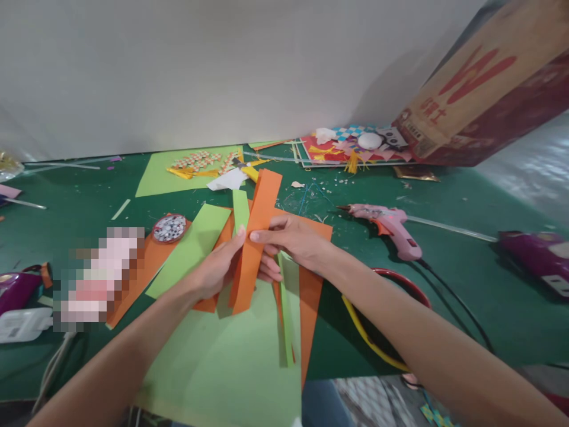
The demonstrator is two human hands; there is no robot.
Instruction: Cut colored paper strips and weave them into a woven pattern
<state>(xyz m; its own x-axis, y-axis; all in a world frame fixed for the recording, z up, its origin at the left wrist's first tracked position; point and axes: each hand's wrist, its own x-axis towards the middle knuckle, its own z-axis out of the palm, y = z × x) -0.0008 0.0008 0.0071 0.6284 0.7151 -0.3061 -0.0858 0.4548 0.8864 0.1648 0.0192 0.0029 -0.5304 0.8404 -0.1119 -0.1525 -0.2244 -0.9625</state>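
Between left hand and right hand, an orange strip

Soft light, faint shadows; edges seemingly blurred.

Our bare L hand, R hand ditto, short R thumbnail, bare L forearm at 8 o'clock, R forearm at 4, blue cloth, prob. our trousers, approx. 6 o'clock

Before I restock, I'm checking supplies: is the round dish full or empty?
The round dish looks full: pale and dark pieces cover its inside; depth unclear.
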